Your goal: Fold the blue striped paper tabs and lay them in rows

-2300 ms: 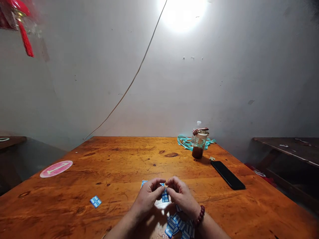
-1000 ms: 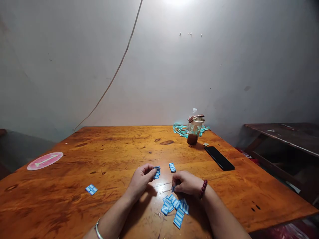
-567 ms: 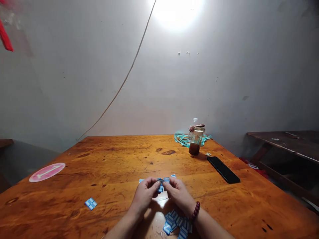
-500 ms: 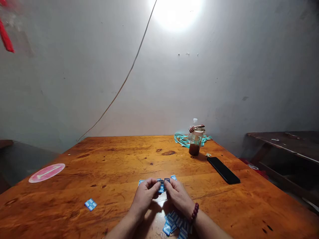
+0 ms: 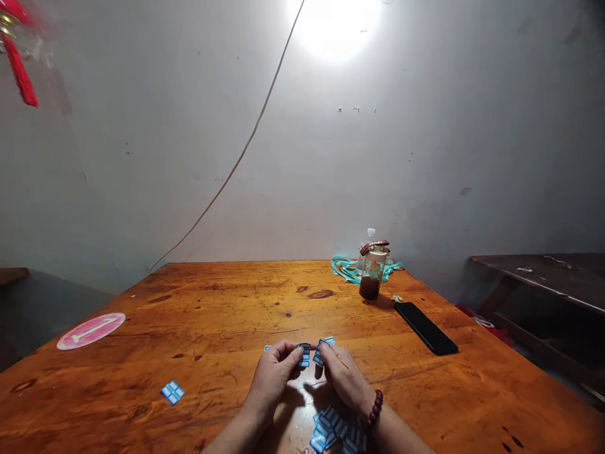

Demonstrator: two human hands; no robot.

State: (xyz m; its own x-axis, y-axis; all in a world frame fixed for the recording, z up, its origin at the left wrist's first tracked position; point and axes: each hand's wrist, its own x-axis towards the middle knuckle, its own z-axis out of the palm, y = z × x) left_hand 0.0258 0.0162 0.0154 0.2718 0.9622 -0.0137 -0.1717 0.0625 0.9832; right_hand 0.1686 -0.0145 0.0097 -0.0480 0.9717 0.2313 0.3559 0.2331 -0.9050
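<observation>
My left hand (image 5: 278,372) pinches a small blue-and-white card (image 5: 305,355) between thumb and fingers, above the table's near middle. In my right hand (image 5: 343,372), which wears a dark red bead bracelet (image 5: 375,407), a second such card (image 5: 319,357) is gripped, tilted and apart from the first. A loose pile of similar cards (image 5: 331,429) lies below my right wrist. Just beyond my right fingers, another card (image 5: 330,340) shows in part. A card's edge (image 5: 267,347) peeks out behind my left hand, mostly hidden.
Off to the left lie a lone blue-and-white card (image 5: 172,392) and a pink oval sticker (image 5: 91,331) on the wooden table (image 5: 227,315). A black phone (image 5: 425,328), a cup with brown liquid (image 5: 371,280) and turquoise straps (image 5: 346,269) occupy the right side.
The two cards, close together before, are now apart; my right hand has shifted slightly right and its card has turned to a slant. The whole view has tilted slightly.
</observation>
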